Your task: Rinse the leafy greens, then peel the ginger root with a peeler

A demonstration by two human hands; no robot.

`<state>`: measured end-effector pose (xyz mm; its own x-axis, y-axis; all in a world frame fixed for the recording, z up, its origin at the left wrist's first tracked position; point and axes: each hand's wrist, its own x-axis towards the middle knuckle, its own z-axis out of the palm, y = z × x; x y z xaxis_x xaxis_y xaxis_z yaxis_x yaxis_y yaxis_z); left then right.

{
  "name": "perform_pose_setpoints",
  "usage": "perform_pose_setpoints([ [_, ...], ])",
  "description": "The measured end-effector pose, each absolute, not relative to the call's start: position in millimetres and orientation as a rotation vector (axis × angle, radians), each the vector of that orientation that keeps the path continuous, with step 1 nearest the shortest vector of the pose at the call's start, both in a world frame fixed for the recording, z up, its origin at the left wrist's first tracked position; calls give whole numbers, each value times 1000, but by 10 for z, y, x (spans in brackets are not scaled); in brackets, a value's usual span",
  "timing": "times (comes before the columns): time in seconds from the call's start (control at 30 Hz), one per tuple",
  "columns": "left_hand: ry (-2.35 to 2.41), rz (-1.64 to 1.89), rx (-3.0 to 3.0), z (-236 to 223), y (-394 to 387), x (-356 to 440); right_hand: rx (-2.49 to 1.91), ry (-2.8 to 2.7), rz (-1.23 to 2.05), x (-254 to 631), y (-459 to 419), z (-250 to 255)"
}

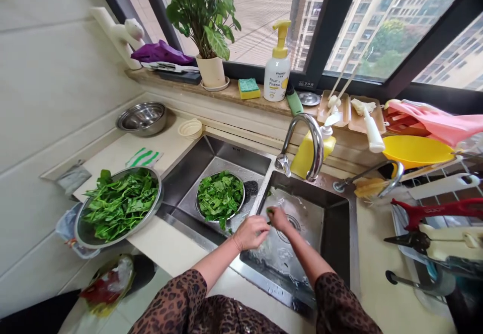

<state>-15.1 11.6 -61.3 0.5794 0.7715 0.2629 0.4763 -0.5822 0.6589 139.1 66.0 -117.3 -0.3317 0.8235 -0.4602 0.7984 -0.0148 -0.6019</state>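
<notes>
My left hand is over the divider between the two sinks, its fingers pinched together; what lies in them, if anything, is too small to make out. Just right of it, my right hand is closed above the right sink, with a bit of green leaf showing at its fingertips. In the left sink stands a round metal bowl heaped with leafy greens. A larger steel bowl full of greens with long stems sits on the counter at the left.
A curved faucet rises behind the right sink, beside a yellow soap bottle. Empty-looking steel bowls stand at the back left. On the right, a dish rack holds scissors and tools. Several items line the window sill.
</notes>
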Motion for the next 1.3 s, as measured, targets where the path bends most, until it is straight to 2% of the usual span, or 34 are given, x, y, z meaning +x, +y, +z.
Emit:
perform_pose_setpoints([
  [0.13,978,663,2352,-653,129,-162,-2036,-2049,1115,1521,1265,-1164],
  [0.3,1003,593,2396,-683,137,-168,-1950,-2099,1198,1439,1399,-1121],
  [0.37,1001,590,2399,-677,139,-176,-1875,-2024,1277,1532,1306,-1054],
  [0.57,991,743,2292,-677,111,-198,-1595,-1246,1698,1908,727,-595],
  [0.67,1097,909,2004,-599,91,-130,-1273,-938,1784,1910,395,-308],
  [0.8,1144,1040,1689,-312,-2,63,-1201,-941,1731,1785,48,-112],
  [0.97,990,1006,1874,-46,-249,284,-1288,-833,1614,1598,-246,-134],
  [1.13,1048,902,1957,-130,-403,330,-1319,-620,1602,1515,-451,-194],
  [1.3,1207,943,1904,-166,-533,233,-1383,-776,1530,1550,-479,-417],
])
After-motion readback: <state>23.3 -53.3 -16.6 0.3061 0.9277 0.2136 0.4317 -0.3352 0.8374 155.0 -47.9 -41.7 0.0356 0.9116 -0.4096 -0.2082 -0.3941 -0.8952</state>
